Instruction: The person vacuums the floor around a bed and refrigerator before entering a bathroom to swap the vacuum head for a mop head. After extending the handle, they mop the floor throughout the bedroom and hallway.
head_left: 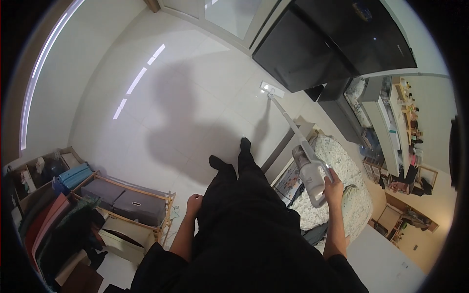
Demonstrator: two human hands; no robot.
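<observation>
A white and grey stick vacuum [310, 177] is in my right hand [333, 188], whose fingers wrap round its handle. Its long tube slants up and left to a flat floor head [271, 89], which rests on the pale tiles beside the black fridge [312, 41]. My left hand [194, 204] hangs by my left thigh, its fingers curled in, with no object showing in it. My feet in dark socks stand on the tiled floor [205, 97] between the two hands' sides.
A bed with a floral cover [359, 210] lies at my right. Left of me stand a wooden rack with grey boxes [139, 207] and hanging clothes [63, 229]. A glass-panelled door [227, 17] is ahead, and grey drawers [337, 110] stand past the fridge.
</observation>
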